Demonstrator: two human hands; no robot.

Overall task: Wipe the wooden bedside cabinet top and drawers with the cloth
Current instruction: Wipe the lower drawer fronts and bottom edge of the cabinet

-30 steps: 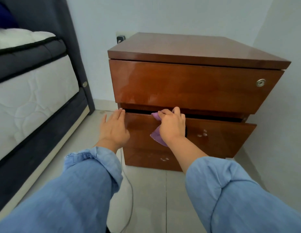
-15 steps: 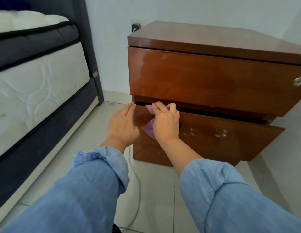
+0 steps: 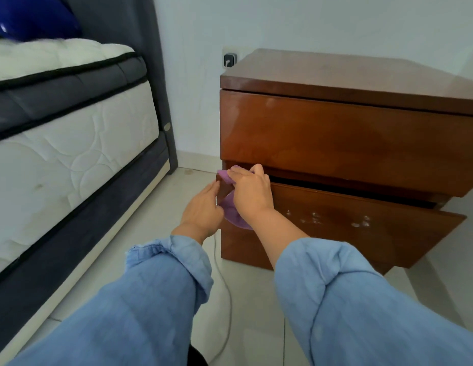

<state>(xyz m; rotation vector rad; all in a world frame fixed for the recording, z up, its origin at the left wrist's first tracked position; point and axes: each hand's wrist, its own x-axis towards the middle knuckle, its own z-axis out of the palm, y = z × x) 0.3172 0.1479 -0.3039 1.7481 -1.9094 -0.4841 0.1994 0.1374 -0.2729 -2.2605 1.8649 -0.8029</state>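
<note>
The wooden bedside cabinet (image 3: 349, 133) stands against the white wall, glossy brown, with a closed upper drawer. Its lower drawer (image 3: 362, 228) is pulled out a little, and pale smudges mark its front. My right hand (image 3: 252, 192) presses a purple cloth (image 3: 231, 211) over the top left corner of that drawer, fingers curled over the drawer's upper edge. My left hand (image 3: 203, 210) rests flat against the drawer's left end, fingers together, holding nothing.
A bed (image 3: 66, 143) with a white and dark grey mattress runs along the left. A wall socket with a plug (image 3: 229, 60) sits behind the cabinet, and a white cable (image 3: 225, 286) trails over the tiled floor between my arms.
My right hand has slid the cloth leftward along the lower drawer's top edge to its left corner. My left hand stays at the drawer's left end. The view shifted left.
</note>
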